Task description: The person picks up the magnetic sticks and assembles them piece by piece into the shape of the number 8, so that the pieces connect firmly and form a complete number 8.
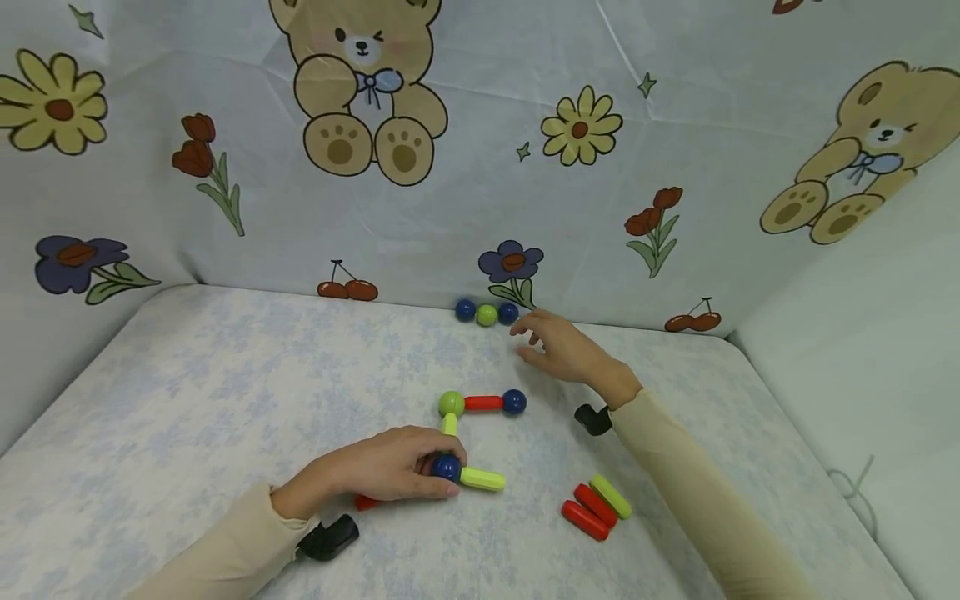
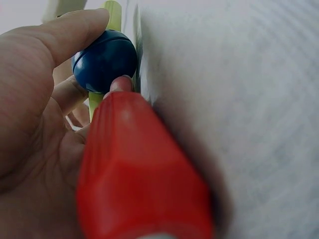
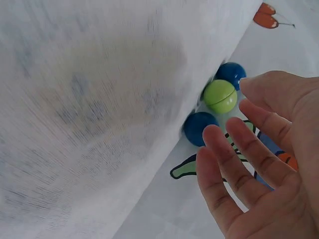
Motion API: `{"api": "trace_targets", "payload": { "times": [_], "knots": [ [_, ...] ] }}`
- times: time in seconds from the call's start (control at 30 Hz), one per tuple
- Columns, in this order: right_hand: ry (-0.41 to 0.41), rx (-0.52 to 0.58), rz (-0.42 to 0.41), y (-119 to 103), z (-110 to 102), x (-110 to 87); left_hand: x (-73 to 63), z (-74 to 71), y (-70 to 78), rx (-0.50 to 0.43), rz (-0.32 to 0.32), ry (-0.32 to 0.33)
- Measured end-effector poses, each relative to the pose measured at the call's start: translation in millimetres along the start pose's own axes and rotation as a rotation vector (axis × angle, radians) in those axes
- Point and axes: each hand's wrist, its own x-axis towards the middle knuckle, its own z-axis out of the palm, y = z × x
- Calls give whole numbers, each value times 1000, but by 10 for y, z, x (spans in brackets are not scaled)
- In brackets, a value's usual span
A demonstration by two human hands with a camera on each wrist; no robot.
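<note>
My left hand (image 1: 393, 462) grips a dark blue ball (image 1: 446, 467) between thumb and fingers. From this ball a yellow-green rod (image 1: 482, 479) points right, and another yellow-green rod (image 1: 450, 424) runs back to a green ball (image 1: 452, 404). A red rod (image 1: 483, 403) joins the green ball to a second blue ball (image 1: 514, 402). Under the left palm lies a red rod (image 2: 142, 169), mostly hidden in the head view. My right hand (image 1: 561, 346) reaches to the table's back edge, fingers spread, beside a row of a blue ball (image 3: 201, 128), a green ball (image 3: 220, 96) and another blue ball (image 3: 231, 74).
Two red rods (image 1: 585, 520) and a yellow-green rod (image 1: 611, 497) lie together at the front right of the table (image 1: 225, 375). A sheet (image 1: 480, 208) printed with bears and flowers rises behind the back edge. Black wrist cameras (image 1: 328, 538) sit at both wrists.
</note>
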Motion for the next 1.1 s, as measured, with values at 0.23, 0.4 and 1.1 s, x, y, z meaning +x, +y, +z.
{"api": "trace_targets", "payload": {
  "times": [0.23, 0.4, 1.1],
  "knots": [
    [18, -7, 12, 96, -69, 177, -7, -9, -11, 23, -7, 1],
    [29, -13, 36, 160, -63, 261, -5, -8, -18, 26, -1, 4],
    [-53, -25, 148, 243, 132, 432, -6, 5, -2, 46, 7, 13]
  ]
}}
